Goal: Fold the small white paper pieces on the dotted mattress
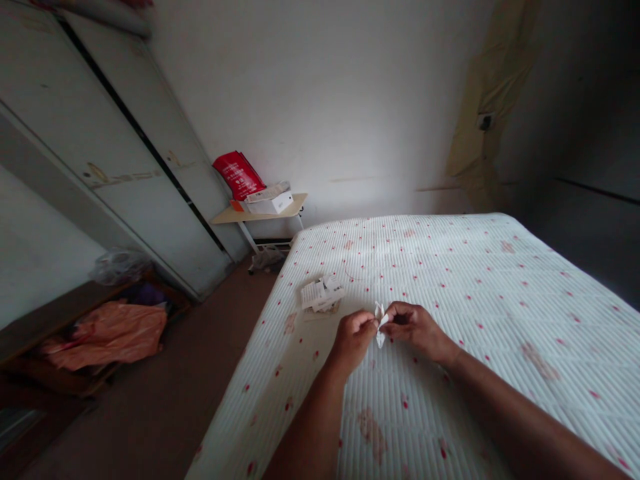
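Observation:
Over the middle of the bed, both hands pinch a small folded white paper (381,324) between them. My left hand (354,339) grips its left side with thumb and fingers. From the right, my right hand (414,328) holds the opposite side, fingers closed. Pointed ends of the paper stick out above and below the fingertips. Beyond my left hand, a loose pile of printed paper pieces (321,293) lies on the white quilted bed cover (425,267) with small red marks.
A small table (295,204) beyond the bed's far left corner holds a red bag (239,175) and a white box (273,201). Wardrobe doors (125,133) stand at left, with orange cloth (113,333) on a low wooden shelf. A wall socket (485,121) is at upper right.

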`<act>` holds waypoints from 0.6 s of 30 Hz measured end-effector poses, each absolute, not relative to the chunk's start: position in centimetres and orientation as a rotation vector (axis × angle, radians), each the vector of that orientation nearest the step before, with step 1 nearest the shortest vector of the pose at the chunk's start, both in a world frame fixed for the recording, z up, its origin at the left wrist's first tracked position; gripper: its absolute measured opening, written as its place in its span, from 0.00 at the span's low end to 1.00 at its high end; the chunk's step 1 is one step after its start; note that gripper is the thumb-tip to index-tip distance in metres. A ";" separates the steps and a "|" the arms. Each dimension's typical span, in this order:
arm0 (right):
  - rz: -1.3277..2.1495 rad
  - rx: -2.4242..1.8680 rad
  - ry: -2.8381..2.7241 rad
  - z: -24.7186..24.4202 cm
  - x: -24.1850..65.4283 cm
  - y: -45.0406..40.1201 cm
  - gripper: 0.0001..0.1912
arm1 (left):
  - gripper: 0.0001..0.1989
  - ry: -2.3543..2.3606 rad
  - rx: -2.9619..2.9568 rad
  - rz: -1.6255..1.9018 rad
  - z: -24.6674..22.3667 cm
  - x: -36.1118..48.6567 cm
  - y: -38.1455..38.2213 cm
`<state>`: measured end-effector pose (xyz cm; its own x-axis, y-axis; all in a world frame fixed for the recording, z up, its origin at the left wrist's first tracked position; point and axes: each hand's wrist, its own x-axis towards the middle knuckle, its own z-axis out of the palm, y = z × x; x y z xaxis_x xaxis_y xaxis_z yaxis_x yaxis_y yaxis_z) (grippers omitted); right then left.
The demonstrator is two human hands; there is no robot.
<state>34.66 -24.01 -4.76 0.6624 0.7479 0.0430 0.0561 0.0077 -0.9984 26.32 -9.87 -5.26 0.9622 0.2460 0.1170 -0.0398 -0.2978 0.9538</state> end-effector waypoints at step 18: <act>0.766 -1.411 -0.720 -4.5 35.7 -24.8 0.10 | 0.04 0.108 1.821 0.146 -4.9 26.2 -9.9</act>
